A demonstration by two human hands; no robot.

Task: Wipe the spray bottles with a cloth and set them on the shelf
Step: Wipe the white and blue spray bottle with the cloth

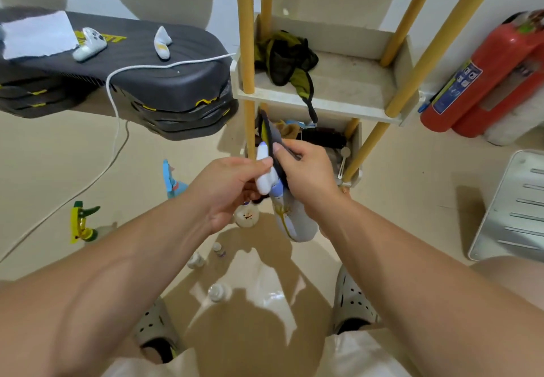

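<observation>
- In front of the shelf (353, 111), above the floor, you are holding the spray bottle (295, 223) between both hands. Its pale body is hanging just below your right wrist.
- Your left hand (229, 188) is gripping the white trigger head (263, 176), thumb on top and fingers curled underneath.
- Your right hand (306, 176) is pinching the dark cloth (269, 132) against the bottle's neck, and the loose end is sticking up toward the shelf post.
- For a good wipe, I'd judge the left hand should be keeping the head steady while the cloth is travelling down the neck and round the body (the body looks untouched by the cloth here).
- Avoid squeezing the trigger while you are bracing it, since your thumb is sitting right on the head.
- The upper tier is lying ahead of your hands, with bare space beside the green bundle (282, 58).
- A blue bottle (172, 179) and a yellow-green bottle (81, 223) are waiting on the floor to your left.
</observation>
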